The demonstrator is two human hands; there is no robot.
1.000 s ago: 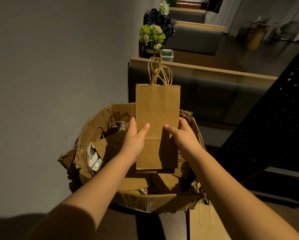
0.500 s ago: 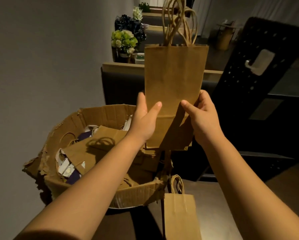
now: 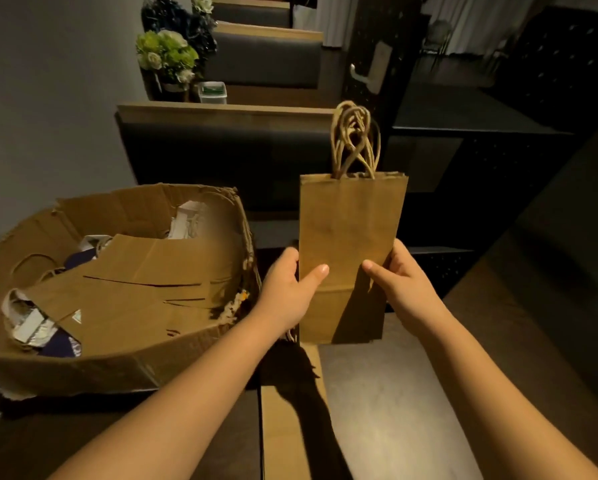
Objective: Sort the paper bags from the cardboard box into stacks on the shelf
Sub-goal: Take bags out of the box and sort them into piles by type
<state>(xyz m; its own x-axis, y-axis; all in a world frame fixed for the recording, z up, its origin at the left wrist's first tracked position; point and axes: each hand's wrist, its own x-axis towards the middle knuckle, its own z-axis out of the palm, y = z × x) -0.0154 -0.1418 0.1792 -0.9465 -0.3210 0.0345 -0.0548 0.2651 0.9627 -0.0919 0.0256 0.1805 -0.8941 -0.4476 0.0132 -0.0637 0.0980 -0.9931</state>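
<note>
Dim room: grey wall (image 3: 48,98) left, dark booth benches (image 3: 228,157) w/ flowers (image 3: 167,55), pale curtains (image 3: 481,15).

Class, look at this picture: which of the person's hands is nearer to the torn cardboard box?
Left. The left hand grips the brown paper bag just right of the cardboard box wall; the right hand holds the bag's far edge, farther away.

No text, brand or number can be read anywhere. A brown bag (image 3: 114,303) in the cardboard box (image 3: 83,370), left of the left hand (image 3: 287,292), bears a small pale label (image 3: 77,317). Its print is too small to make out.
</note>
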